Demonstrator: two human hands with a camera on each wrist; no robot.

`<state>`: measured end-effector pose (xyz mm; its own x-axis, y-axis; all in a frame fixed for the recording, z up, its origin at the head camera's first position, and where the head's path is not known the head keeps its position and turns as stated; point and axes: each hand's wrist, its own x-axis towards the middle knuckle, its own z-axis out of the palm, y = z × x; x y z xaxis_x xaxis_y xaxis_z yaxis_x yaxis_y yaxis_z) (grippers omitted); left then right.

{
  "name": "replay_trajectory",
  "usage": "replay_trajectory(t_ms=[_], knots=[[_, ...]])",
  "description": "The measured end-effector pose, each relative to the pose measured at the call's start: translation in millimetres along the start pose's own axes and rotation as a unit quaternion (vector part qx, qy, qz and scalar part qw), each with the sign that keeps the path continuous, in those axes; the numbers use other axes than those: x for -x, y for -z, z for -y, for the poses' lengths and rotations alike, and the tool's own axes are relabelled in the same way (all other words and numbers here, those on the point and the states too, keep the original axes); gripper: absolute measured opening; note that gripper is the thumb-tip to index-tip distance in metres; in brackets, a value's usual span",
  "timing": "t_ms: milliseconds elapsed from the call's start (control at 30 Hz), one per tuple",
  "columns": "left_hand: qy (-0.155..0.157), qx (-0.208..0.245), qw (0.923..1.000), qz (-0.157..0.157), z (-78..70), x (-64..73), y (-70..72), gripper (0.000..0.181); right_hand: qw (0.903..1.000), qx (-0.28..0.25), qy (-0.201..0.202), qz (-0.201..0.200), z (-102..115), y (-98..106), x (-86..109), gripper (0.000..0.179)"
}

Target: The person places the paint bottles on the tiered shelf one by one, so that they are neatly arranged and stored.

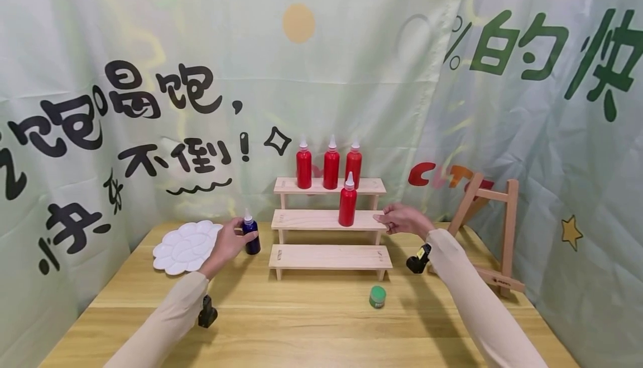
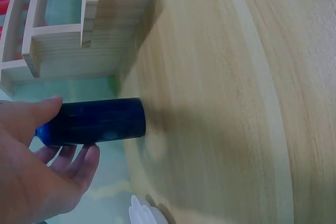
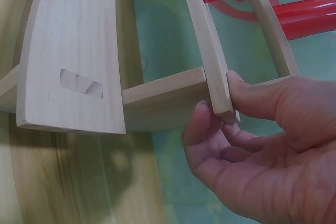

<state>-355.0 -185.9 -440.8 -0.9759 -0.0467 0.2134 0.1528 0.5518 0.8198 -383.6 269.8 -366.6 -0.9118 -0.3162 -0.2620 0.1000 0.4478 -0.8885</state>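
My left hand [image 1: 228, 243] grips a dark blue squeeze bottle [image 1: 253, 246] with a white nozzle, left of a three-step wooden display stand [image 1: 306, 256]. In the left wrist view the thumb and fingers lie on opposite sides of the blue bottle [image 2: 105, 121], which stands on the table or just above it; I cannot tell which. At the stand's right side, my right hand [image 1: 404, 219] pinches the end of the middle shelf [image 3: 215, 72] between thumb and fingers. A red squeeze bottle [image 1: 347, 207] stands on that middle shelf, and three more red bottles [image 1: 303, 168] line the top one.
A white flower-shaped palette [image 1: 183, 248] lies at the table's back left. Before the stand sits a small green-lidded jar [image 1: 377, 296]. On the right a wooden easel [image 1: 508, 234] stands near the printed cloth backdrop [image 1: 351, 49], which hangs round the table [image 1: 301, 329].
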Motion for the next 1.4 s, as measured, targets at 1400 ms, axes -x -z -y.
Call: replay_trajectory(t_ms=[1400], knots=[[-0.137, 0.153, 0.9688, -0.138, -94.6, -9.5, -12.7, 0.05, 0.9997, 0.01, -0.008, -0.023, 1, -3, -0.4, 0.024]])
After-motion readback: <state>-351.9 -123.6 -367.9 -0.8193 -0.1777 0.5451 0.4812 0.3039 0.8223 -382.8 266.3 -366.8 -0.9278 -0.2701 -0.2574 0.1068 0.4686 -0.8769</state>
